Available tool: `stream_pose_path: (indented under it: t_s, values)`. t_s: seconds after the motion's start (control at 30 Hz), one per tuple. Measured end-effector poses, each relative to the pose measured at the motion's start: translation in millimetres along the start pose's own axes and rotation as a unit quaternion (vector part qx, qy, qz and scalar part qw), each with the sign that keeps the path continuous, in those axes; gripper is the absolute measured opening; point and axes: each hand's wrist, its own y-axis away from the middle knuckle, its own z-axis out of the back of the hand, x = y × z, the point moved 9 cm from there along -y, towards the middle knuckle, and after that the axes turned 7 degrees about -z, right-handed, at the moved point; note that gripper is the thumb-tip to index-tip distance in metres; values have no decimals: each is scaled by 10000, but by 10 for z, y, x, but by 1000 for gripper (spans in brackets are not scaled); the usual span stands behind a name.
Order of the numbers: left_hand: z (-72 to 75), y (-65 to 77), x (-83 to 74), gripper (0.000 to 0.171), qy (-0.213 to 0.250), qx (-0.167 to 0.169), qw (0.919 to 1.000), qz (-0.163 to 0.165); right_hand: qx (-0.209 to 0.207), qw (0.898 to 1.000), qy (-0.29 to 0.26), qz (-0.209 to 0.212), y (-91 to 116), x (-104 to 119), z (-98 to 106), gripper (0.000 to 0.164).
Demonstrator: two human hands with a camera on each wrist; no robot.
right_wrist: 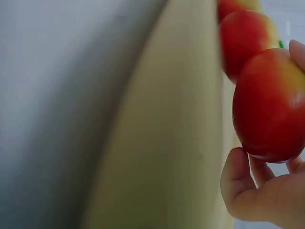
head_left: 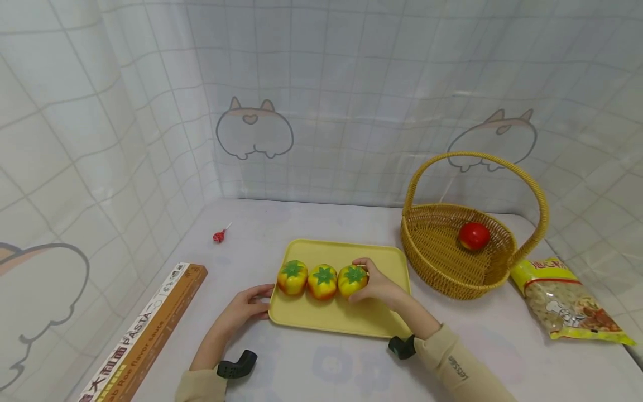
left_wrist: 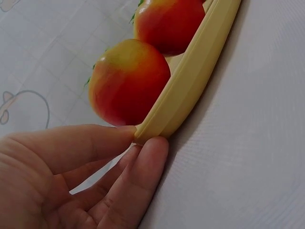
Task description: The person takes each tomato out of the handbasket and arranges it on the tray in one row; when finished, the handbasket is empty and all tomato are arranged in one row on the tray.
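Your left hand pinches the yellow tray at its left end, toward the near corner, with the thumb on the rim. Your right hand has its grip around the rightmost fruit, a yellow-and-red one with a green leafy top, within the tray's outline; you cannot tell whether its base touches the tray. Just beside it are the middle fruit and then the leftmost fruit, both alike in colour, making a row across the tray.

On the tabletop, to your right, the wicker basket stands upright with a red fruit inside. Beside it lies a pasta bag. To your left lies a long pasta box, and farther back, well apart from the tray, a red lollipop.
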Motion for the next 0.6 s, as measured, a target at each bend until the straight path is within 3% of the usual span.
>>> stream_pose_path:
  t_s: [0.33,0.6]
  values:
    - [-3,-11,11,54,69,50,9999,-78,-131,9999,60,-8,-15,-57,-23,86]
    - [-10,2,-26,56,164,105,9997,-138,-87,9986,496,160,56,53,5,95]
